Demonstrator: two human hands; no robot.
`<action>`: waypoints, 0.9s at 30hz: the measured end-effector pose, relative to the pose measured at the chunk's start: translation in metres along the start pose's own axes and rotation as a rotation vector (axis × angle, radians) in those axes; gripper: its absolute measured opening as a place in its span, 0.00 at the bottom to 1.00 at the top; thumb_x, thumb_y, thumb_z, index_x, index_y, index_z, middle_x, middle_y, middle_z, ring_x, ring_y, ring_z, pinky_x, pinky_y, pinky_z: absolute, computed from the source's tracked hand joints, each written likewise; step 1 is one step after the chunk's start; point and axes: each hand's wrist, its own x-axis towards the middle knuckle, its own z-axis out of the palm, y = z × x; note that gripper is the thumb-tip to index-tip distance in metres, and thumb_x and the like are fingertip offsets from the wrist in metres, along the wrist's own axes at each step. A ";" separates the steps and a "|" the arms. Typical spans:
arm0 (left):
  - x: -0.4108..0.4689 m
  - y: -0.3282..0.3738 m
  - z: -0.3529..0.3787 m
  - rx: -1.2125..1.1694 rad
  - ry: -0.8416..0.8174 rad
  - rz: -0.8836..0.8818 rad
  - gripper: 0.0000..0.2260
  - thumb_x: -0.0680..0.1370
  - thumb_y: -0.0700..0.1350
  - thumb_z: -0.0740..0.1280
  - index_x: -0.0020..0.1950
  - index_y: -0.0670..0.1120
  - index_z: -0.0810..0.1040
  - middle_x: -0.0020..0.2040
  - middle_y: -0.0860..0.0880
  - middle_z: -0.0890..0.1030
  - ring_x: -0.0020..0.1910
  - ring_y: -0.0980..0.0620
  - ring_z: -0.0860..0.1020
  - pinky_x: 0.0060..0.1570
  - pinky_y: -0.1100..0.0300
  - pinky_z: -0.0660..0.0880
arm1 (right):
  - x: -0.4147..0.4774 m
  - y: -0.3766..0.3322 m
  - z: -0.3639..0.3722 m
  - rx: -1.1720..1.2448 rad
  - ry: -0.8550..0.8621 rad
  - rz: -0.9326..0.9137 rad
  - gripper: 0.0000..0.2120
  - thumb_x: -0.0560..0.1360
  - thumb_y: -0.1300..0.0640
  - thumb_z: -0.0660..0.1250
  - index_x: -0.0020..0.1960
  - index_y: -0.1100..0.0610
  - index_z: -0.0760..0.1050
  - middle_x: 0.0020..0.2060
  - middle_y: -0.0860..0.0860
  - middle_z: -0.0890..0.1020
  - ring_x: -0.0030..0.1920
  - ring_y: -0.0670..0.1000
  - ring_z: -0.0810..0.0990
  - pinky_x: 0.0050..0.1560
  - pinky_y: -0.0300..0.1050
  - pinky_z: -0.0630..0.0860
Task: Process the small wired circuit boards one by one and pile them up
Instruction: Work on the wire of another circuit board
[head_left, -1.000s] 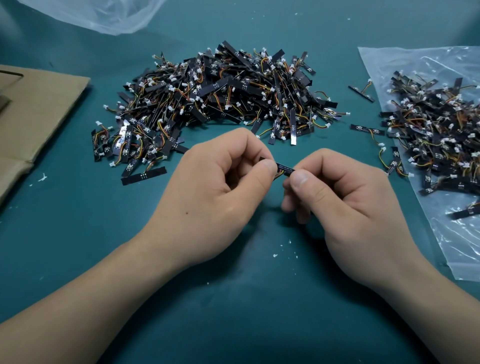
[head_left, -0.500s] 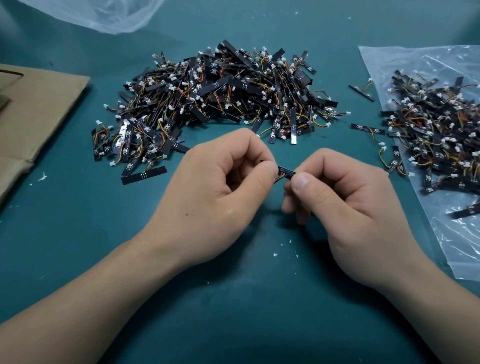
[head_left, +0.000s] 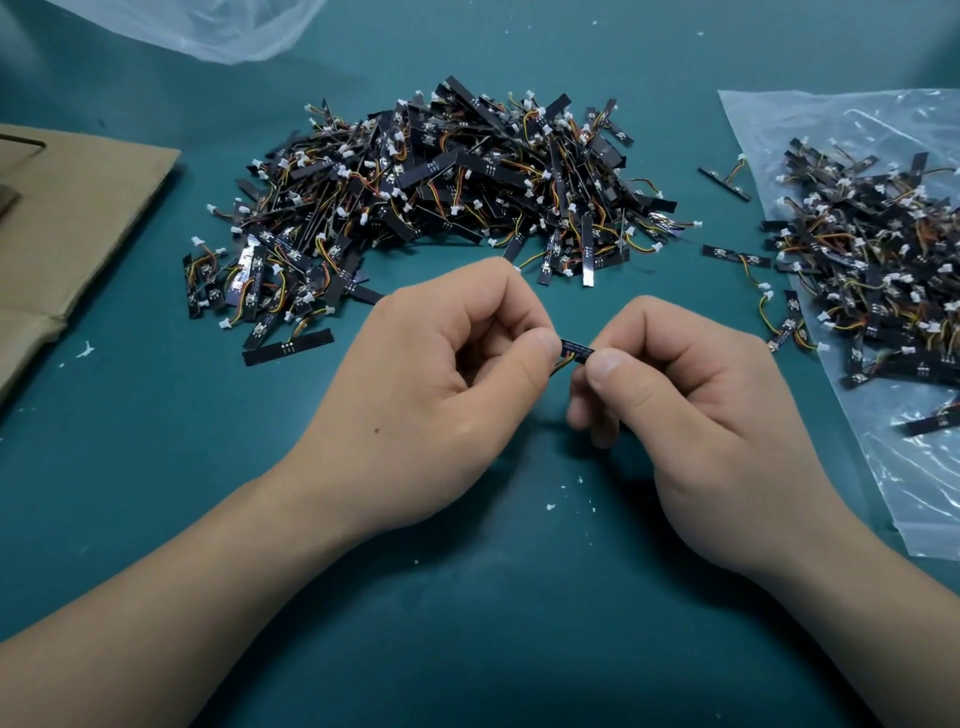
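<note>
black wired board (head_left: 576, 347), pinched between hands

matt teal mat (head_left: 156, 493), glossy plastic bag (head_left: 909, 467)

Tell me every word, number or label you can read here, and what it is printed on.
No text here is legible.
Held board: faint pale print, too small and blurred to read.
Boards in the middle pile: only white dots and marks, no readable letters.
Boards in the right pile: the same, too small to read.
Cardboard: no print visible.
</note>
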 end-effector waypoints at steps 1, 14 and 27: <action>0.000 0.000 0.000 -0.003 0.001 0.000 0.07 0.79 0.42 0.68 0.40 0.46 0.76 0.29 0.48 0.72 0.27 0.58 0.66 0.30 0.69 0.63 | 0.000 0.000 0.000 0.006 0.001 0.001 0.10 0.78 0.49 0.63 0.40 0.51 0.76 0.34 0.50 0.83 0.33 0.56 0.78 0.36 0.59 0.75; 0.000 0.001 0.000 -0.068 0.000 -0.004 0.07 0.77 0.40 0.67 0.39 0.44 0.76 0.27 0.50 0.72 0.26 0.59 0.66 0.30 0.69 0.63 | -0.002 -0.001 0.000 -0.009 -0.005 -0.028 0.10 0.78 0.48 0.63 0.40 0.50 0.76 0.34 0.51 0.83 0.32 0.58 0.77 0.36 0.59 0.75; -0.002 0.001 0.002 -0.019 0.014 -0.002 0.07 0.77 0.41 0.68 0.39 0.45 0.77 0.27 0.46 0.71 0.26 0.56 0.66 0.29 0.70 0.63 | -0.001 0.000 -0.001 -0.034 -0.024 -0.031 0.13 0.77 0.49 0.62 0.37 0.53 0.73 0.30 0.54 0.78 0.31 0.56 0.75 0.35 0.57 0.72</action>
